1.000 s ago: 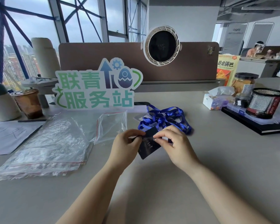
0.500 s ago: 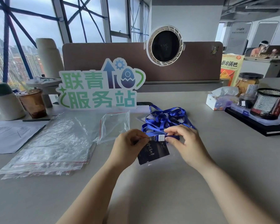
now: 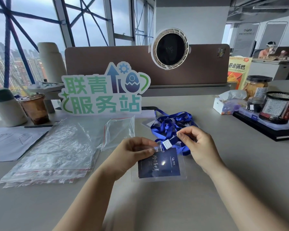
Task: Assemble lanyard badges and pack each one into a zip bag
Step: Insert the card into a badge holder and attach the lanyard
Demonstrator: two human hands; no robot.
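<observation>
Head view, center of the frame: the left hand (image 3: 133,151) has its fingers (image 3: 149,151) pinched together on the clear clip (image 3: 159,148) at the top edge of the badge (image 3: 158,165). The badge is a dark blue card inside a clear sleeve, hanging tilted below that pinch with its lower edge at or just above the counter (image 3: 207,205); can't tell if it touches. There's white handwriting-style script on the card plus a small logo, but it's too small for me to read.

The right hand (image 3: 201,147), just right of center, has thumb and forefinger closed on the blue lanyard (image 3: 171,124) strap, right beside the white buckle (image 3: 167,145) that joins the strap to the clip. So the buckle sits between the two hands. The rest of the lanyard is a loose tangle on the counter just behind the hands.

Left of center there's a pile of clear zip bags (image 3: 57,152) with red seal lines, lying flat, one of them puffed up near the lanyard.

Readable stuff: the big cut-out sign (image 3: 103,94) in the upper middle says 联青服务站 in green. The orange snack bag (image 3: 238,72) at the upper right reads 卧龙锅巴. The round fan (image 3: 170,49) up top shows dim digits, not legible.
</observation>
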